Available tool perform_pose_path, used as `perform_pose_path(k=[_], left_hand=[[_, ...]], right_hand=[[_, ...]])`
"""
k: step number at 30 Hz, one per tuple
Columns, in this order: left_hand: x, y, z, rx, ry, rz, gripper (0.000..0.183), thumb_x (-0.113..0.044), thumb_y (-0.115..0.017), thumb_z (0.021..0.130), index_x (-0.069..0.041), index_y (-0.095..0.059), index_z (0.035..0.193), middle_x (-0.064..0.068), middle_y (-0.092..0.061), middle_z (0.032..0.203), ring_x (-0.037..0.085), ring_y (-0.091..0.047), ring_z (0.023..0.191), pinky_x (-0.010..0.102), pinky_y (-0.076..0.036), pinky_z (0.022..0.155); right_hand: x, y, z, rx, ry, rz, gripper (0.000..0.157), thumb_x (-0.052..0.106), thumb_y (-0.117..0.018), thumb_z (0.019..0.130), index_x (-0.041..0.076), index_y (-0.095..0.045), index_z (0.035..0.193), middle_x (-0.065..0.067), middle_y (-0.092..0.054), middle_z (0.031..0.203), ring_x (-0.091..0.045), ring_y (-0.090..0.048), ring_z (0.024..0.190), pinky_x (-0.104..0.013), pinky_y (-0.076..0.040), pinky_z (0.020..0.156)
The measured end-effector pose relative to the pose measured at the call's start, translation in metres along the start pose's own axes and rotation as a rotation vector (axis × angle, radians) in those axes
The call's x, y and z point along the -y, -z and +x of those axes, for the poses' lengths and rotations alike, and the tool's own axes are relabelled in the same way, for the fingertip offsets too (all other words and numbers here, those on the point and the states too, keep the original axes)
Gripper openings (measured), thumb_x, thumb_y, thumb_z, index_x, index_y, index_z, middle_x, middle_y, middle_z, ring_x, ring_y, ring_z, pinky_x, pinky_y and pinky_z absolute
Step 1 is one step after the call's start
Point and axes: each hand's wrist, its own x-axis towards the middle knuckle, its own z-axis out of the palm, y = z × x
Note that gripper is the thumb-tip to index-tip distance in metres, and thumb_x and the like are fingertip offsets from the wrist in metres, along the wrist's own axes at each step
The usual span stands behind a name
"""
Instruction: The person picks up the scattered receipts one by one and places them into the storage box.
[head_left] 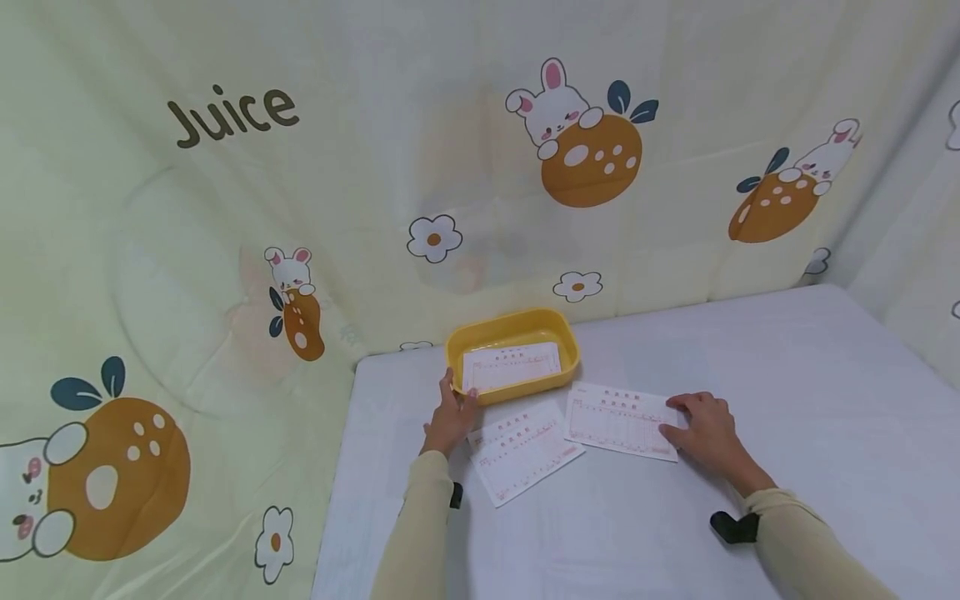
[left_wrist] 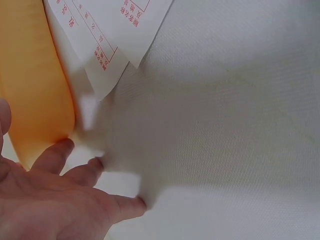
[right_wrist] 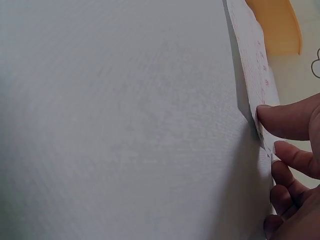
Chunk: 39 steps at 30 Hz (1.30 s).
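While pinching the held slips [head_left: 622, 423] at the right end between thumb [right_wrist: 287, 122] and forefinger of the right hand [head_left: 705, 429], hold the thumb flat on the printed face, with only enough pressure to avoid creasing. Note the narrow shadow in the right wrist view, cast on the white cloth [head_left: 750, 350] beneath the slightly raised edge. Location of the held slips: on the table, outside the yellow tray [head_left: 528, 387], just beside the near right corner. Two headings visible, one above the other, hence probably two sheets; preferably grip both together and square the edges against slipping apart.

Left hand [head_left: 450, 423]: loosely spread at the near left corner of the tray, with fingers [left_wrist: 52, 157] against the outer wall. Impossible to tell how firmly. For good control, steady rather than push, without tipping the rim.

Directly in front of the tray, lying aslant and fanned: the loose slips [head_left: 527, 454], with one corner next to the left end of the held slips. Contact or overlap there, hard to tell; guard against dragging both sets together. Inside the tray, face up: further printed slips [head_left: 512, 367], best left undisturbed by any jolt to the wall.
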Motion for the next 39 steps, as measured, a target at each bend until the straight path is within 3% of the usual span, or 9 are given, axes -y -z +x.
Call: perform_pose_path(k=[5,9,14,22,27,33,39], left_hand=[[0.000,0.000,-0.001,-0.009,-0.003,0.000,0.077,-0.051,-0.052,0.111,-0.028,-0.010,0.172,0.007,-0.036,0.172,0.046,-0.038,0.153,0.074,-0.002,0.123],[0.000,-0.001,0.001,-0.009,0.001,-0.003,0.077,-0.051,-0.052,0.111,-0.028,-0.011,0.172,0.008,-0.036,0.171,0.047,-0.038,0.152,0.075,-0.002,0.123],[0.000,-0.001,0.001,-0.007,-0.005,-0.006,0.077,-0.052,-0.051,0.111,-0.028,-0.011,0.172,0.008,-0.036,0.172,0.047,-0.038,0.152,0.075,-0.003,0.123],[0.001,-0.001,0.001,-0.004,-0.008,-0.007,0.077,-0.052,-0.051,0.111,-0.029,-0.010,0.172,0.007,-0.035,0.172,0.046,-0.036,0.153,0.073,0.000,0.123],[0.001,-0.001,0.002,-0.003,-0.009,-0.005,0.076,-0.051,-0.050,0.111,-0.028,-0.011,0.172,0.008,-0.035,0.172,0.046,-0.037,0.153,0.074,0.000,0.123],[0.001,0.000,0.001,0.000,-0.003,-0.009,0.077,-0.051,-0.051,0.111,-0.028,-0.011,0.172,0.008,-0.036,0.172,0.046,-0.036,0.153,0.074,0.000,0.123],[0.000,0.000,0.001,-0.001,-0.011,-0.006,0.076,-0.051,-0.050,0.111,-0.028,-0.011,0.172,0.009,-0.036,0.171,0.046,-0.037,0.153,0.075,-0.001,0.122]], right_hand=[[-0.001,-0.001,0.001,-0.001,-0.004,0.023,0.033,0.014,-0.079,0.091,-0.010,-0.065,0.109,-0.034,-0.055,0.117,-0.052,-0.045,0.109,-0.065,-0.038,0.088],[-0.001,0.002,-0.001,0.005,-0.009,0.085,0.024,0.011,-0.077,0.094,-0.006,-0.064,0.104,-0.022,-0.060,0.103,-0.041,-0.048,0.099,-0.051,-0.041,0.080],[0.001,0.008,-0.006,0.019,-0.032,0.175,0.023,0.010,-0.075,0.097,-0.005,-0.063,0.111,-0.010,-0.061,0.093,-0.027,-0.052,0.087,-0.033,-0.043,0.070],[0.003,0.016,-0.009,0.026,-0.073,0.255,0.035,0.006,-0.073,0.099,-0.010,-0.063,0.128,-0.011,-0.061,0.099,-0.022,-0.054,0.087,-0.022,-0.045,0.067],[0.002,0.022,-0.012,-0.005,-0.080,0.285,0.030,0.010,-0.070,0.103,-0.009,-0.066,0.126,-0.016,-0.068,0.107,-0.021,-0.058,0.092,-0.018,-0.048,0.071],[0.000,0.025,-0.013,-0.010,-0.049,0.214,0.022,0.006,-0.068,0.103,-0.009,-0.071,0.120,-0.014,-0.071,0.102,-0.023,-0.058,0.089,-0.023,-0.048,0.068],[0.001,0.026,-0.012,0.022,0.023,0.058,0.015,-0.004,-0.067,0.098,-0.011,-0.071,0.111,-0.018,-0.070,0.100,-0.031,-0.060,0.088,-0.042,-0.053,0.074]])
